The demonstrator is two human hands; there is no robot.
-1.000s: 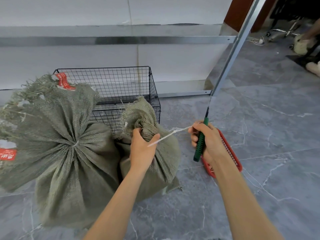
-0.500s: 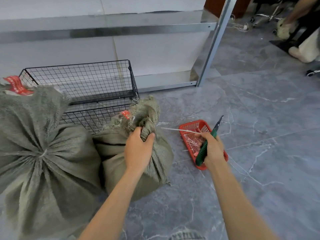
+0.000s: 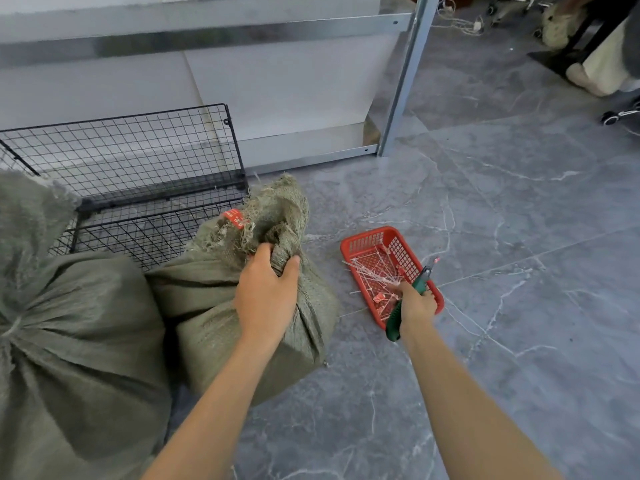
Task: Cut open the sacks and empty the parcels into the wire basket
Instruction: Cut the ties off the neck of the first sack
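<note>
A small grey-green woven sack (image 3: 221, 317) stands on the floor in front of the black wire basket (image 3: 138, 174). My left hand (image 3: 266, 292) grips its bunched neck just below the frayed open top with a red tag. My right hand (image 3: 414, 303) holds green-handled cutters (image 3: 405, 306) over a small red tray (image 3: 363, 244) that contains several cut white ties. A larger sack (image 3: 69, 358), tied shut at its centre, lies at the left against the small one.
A metal shelf frame with an upright post (image 3: 405, 81) stands behind the wire basket. Grey marbled floor tiles stretch to the right. A person's feet and chair wheels (image 3: 620, 116) show at the top right.
My right hand pulled the white tie away from the small sack and came down over the red tray. My left hand has kept its hold on the sack's neck.
</note>
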